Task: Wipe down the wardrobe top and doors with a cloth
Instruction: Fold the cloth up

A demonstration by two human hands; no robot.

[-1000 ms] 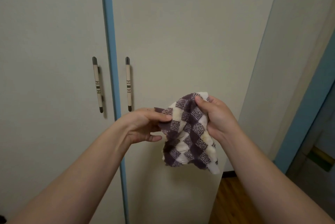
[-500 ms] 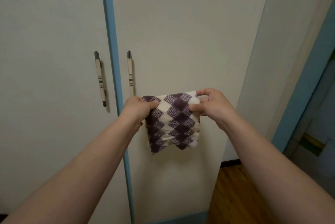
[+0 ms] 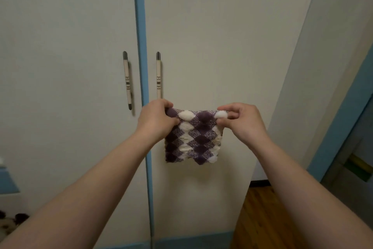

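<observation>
Both hands pinch the top corners of the cloth (image 3: 193,137): left hand (image 3: 156,120) at the left corner, right hand (image 3: 241,120) at the right, thumbs against curled fingers. It hangs flat, fluffy, purple-and-cream checked, before the right wardrobe door (image 3: 222,36), below two slim handles (image 3: 158,75), beside the blue strip (image 3: 140,36). Wooden floor (image 3: 260,218) lies at right.

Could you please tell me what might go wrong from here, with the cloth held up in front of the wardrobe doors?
1. The left hand and right hand only pinch the cloth by its top corners; if either pinch slips, it may drop onto the wooden floor.
2. The door handles stick out just above the hands, so a wiping stroke there could snag the cloth.
</observation>
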